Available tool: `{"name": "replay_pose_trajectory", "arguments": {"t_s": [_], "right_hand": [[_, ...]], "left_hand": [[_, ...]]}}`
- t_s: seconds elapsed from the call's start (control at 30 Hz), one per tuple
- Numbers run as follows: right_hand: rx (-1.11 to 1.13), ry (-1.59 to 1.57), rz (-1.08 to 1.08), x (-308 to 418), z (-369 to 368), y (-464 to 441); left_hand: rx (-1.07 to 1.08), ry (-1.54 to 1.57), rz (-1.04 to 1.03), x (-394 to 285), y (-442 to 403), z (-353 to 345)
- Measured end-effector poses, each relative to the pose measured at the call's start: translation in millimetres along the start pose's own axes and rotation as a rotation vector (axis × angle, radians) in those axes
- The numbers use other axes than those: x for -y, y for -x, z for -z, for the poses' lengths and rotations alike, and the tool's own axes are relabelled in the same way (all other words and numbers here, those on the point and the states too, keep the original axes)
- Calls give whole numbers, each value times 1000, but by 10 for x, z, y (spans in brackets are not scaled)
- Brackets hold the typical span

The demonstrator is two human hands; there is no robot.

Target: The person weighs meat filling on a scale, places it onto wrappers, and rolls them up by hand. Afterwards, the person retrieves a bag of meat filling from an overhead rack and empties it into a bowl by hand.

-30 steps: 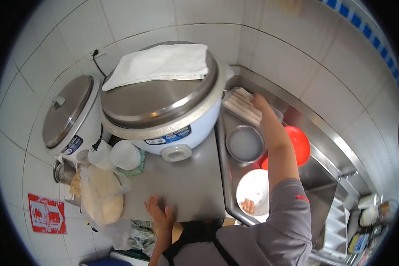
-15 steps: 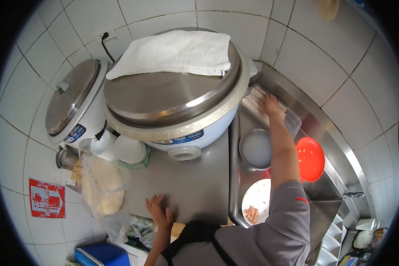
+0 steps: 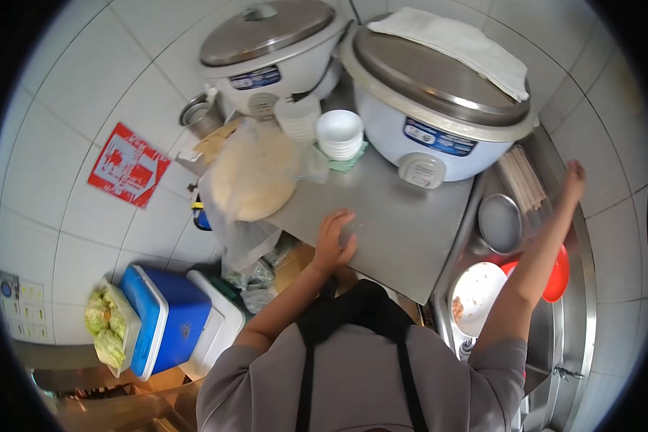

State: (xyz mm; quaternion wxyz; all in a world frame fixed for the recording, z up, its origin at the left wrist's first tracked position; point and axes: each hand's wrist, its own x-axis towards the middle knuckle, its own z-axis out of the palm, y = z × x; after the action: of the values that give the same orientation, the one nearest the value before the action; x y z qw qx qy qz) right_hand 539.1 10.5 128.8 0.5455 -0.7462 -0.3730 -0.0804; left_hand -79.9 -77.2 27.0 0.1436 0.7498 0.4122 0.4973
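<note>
My left hand (image 3: 336, 241) is open at the front edge of the steel counter (image 3: 403, 245), fingers apart and nothing in them. Over the right side of the sink area, my right hand (image 3: 575, 181) is raised, small and slightly blurred; its fingers look loosely apart, with nothing visible in them. To its left, apart from it, a clear plastic tray (image 3: 543, 210) holds several long pale rolls (image 3: 520, 176). Nearer to me are a round metal bowl with cloudy liquid (image 3: 500, 223) and a white bowl (image 3: 482, 288) with pinkish bits inside. My right forearm partly hides a red bowl (image 3: 557, 277).
Two large rice cookers (image 3: 439, 108) (image 3: 266, 57) stand at the back, a white towel (image 3: 453, 47) on one. Stacked white bowls (image 3: 340, 133) and a plastic bag with pale contents (image 3: 255, 176) sit on the left. Below are a blue cooler (image 3: 169, 309) and a lettuce bin (image 3: 108, 327).
My right hand has left the rolls in the tray and lifted away to the right. The camera view has swung left, bringing the cooler and lettuce into sight. My left hand stays by the counter edge.
</note>
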Motion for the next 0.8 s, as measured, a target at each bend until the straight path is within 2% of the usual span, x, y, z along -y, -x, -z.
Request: {"name": "replay_pose_trajectory", "arguments": {"t_s": [0.03, 0.07, 0.13, 0.2, 0.3, 0.4, 0.6, 0.7, 0.8], "right_hand": [[-38, -109, 20, 1, 185, -51], [-73, -228, 14, 293, 401, 134], [-113, -399, 20, 902, 707, 589], [-132, -507, 42, 1232, 846, 913], [3, -473, 55, 1536, 807, 1330], [168, -501, 44, 1741, 623, 1720], [408, -464, 19, 1905, 426, 2289], [465, -454, 6, 1889, 454, 2425], [497, -467, -20, 1931, 508, 2570]], "left_hand": [[-43, -36, -11, -85, -110, 180], [-85, -66, -21, -109, -187, 298], [-92, -67, 179, 104, -301, 614], [81, -151, 492, 365, -457, 933], [251, -440, 327, 1112, -353, 1210], [346, -372, 449, 1103, -377, 1309], [453, -510, 333, 1354, -367, 1384], [459, -592, 355, 1438, -381, 1352], [324, -574, 252, 1541, -367, 1312]]}}
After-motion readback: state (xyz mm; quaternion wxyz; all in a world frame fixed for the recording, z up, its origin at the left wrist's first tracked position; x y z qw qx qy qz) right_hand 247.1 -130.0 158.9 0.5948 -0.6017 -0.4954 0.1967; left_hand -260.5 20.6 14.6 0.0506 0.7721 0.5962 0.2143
